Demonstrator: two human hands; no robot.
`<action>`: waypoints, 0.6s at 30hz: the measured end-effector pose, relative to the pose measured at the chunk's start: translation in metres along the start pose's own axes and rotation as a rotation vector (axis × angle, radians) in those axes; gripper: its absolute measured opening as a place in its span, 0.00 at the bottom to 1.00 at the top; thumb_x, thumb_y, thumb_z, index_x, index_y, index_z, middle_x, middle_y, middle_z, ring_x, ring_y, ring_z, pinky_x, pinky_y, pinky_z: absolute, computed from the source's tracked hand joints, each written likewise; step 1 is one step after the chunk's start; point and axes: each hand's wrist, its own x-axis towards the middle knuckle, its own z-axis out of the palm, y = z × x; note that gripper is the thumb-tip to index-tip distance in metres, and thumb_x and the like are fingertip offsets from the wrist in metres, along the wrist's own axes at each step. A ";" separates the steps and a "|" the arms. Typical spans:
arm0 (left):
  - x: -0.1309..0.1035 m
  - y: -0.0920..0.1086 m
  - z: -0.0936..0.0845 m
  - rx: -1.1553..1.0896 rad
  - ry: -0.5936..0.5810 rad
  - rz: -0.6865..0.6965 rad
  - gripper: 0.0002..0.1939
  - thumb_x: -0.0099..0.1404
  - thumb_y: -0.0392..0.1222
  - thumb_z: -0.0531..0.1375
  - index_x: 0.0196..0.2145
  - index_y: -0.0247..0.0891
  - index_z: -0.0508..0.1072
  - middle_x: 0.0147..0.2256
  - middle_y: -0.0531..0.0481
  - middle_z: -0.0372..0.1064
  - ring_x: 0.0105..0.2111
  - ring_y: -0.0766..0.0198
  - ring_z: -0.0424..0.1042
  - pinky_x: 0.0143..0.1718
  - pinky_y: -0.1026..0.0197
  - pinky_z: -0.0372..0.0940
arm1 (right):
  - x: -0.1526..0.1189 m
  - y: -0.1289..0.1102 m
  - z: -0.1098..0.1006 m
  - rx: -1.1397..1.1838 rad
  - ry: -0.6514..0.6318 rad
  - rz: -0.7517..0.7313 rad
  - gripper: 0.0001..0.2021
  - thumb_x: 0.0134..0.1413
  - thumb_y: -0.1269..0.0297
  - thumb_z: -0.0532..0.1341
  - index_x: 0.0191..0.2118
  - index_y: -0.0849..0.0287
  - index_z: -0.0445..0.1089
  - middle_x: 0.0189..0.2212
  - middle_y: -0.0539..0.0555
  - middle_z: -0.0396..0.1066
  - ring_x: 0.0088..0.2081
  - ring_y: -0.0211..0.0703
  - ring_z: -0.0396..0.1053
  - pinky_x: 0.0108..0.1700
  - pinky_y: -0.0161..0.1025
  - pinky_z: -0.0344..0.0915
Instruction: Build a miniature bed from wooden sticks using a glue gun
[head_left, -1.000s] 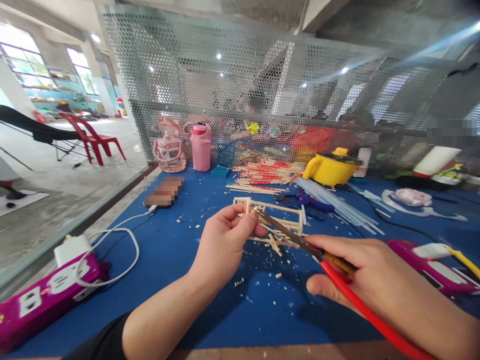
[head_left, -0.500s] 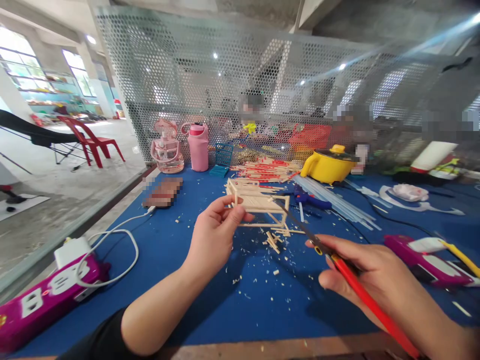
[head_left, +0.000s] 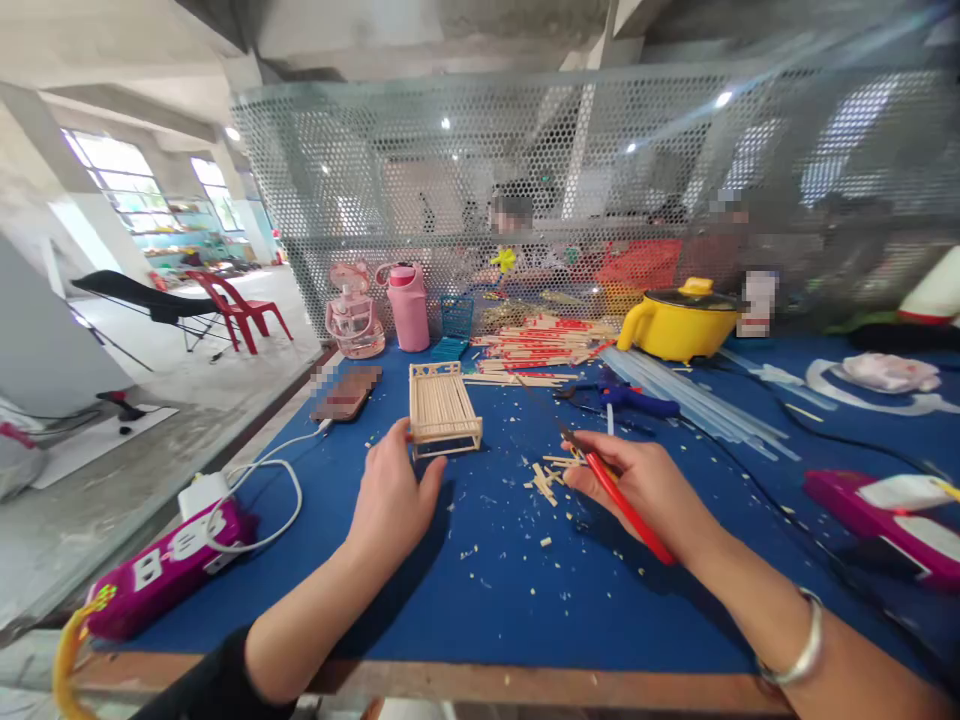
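A small bed-like frame of pale wooden sticks (head_left: 444, 405) stands on the blue table surface, left of centre. My left hand (head_left: 397, 495) is at its near left corner, thumb and fingers spread apart; a fingertip is beside or against the frame, which is not gripped. In my right hand (head_left: 637, 490) is a red-handled tool (head_left: 626, 508) with a thin dark blade pointing up and left over the table. Short cut stick pieces (head_left: 545, 483) lie just left of that hand, with small pale scraps scattered around.
Behind are a pile of red-marked sticks (head_left: 544, 345), a blue glue gun (head_left: 637, 402), clear glue sticks (head_left: 697, 400) and a yellow pot (head_left: 679, 325). Pink bottles (head_left: 409, 308), a phone (head_left: 346, 392) and a purple power strip (head_left: 172, 570) are leftward. People are behind the mesh (head_left: 450, 180).
The stick frame has moved left, turned, and now stands on the table. My left hand has opened from its grip and lowered. My right hand has drawn left with the red-handled tool.
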 end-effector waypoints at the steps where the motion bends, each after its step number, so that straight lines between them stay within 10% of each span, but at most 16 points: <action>1: -0.002 0.004 -0.005 0.104 0.068 0.043 0.26 0.60 0.47 0.57 0.53 0.34 0.63 0.47 0.36 0.68 0.49 0.45 0.64 0.50 0.45 0.57 | -0.003 0.000 -0.001 0.000 -0.023 -0.005 0.22 0.51 0.51 0.60 0.45 0.62 0.73 0.28 0.53 0.76 0.29 0.44 0.73 0.29 0.34 0.67; 5: 0.002 0.033 -0.012 0.055 0.115 0.162 0.15 0.65 0.48 0.51 0.43 0.38 0.69 0.39 0.43 0.69 0.42 0.52 0.66 0.45 0.51 0.59 | -0.008 -0.003 -0.002 0.020 -0.087 -0.032 0.21 0.52 0.50 0.60 0.45 0.61 0.74 0.26 0.51 0.74 0.28 0.42 0.70 0.28 0.33 0.65; 11: 0.018 0.060 0.017 -0.581 -0.297 -0.047 0.19 0.66 0.55 0.49 0.35 0.39 0.70 0.27 0.52 0.66 0.28 0.64 0.64 0.29 0.64 0.57 | -0.008 -0.008 -0.001 0.098 -0.153 -0.050 0.21 0.50 0.50 0.62 0.44 0.60 0.74 0.24 0.49 0.72 0.25 0.38 0.65 0.28 0.32 0.63; 18: 0.015 0.054 0.025 -0.654 -0.246 -0.015 0.15 0.66 0.51 0.51 0.29 0.38 0.66 0.24 0.55 0.61 0.26 0.67 0.60 0.29 0.65 0.55 | -0.008 -0.007 0.006 0.123 -0.221 -0.041 0.23 0.50 0.49 0.62 0.46 0.61 0.73 0.24 0.48 0.71 0.24 0.36 0.63 0.27 0.31 0.60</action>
